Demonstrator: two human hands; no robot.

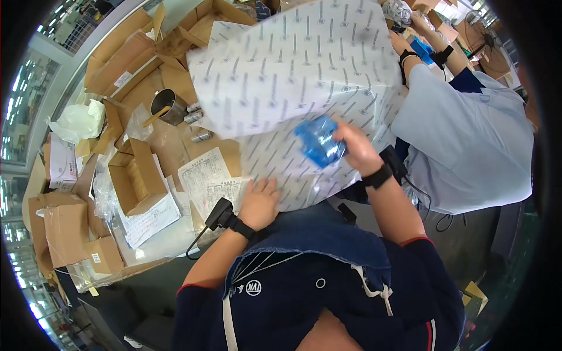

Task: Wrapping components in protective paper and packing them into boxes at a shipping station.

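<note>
cluttered desk point(153, 253), cartons point(67, 231) and papers point(205, 175) toward its left edge, bears a patterned white sheet point(287, 82) in overlapping layers, whose long axis appears to run toward the far edge. left hand point(261, 203) is noted palm down, fingers spread, grasping nothing visible, at the sheet's near left corner; right hand point(359, 152) is clenched round a translucent blue object point(319, 140), blurred, probably a tape dispenser, over the sheet. said object lies right of the left hand and farther from the desk's near edge; blur leaves its own long axis undetermined.
</note>
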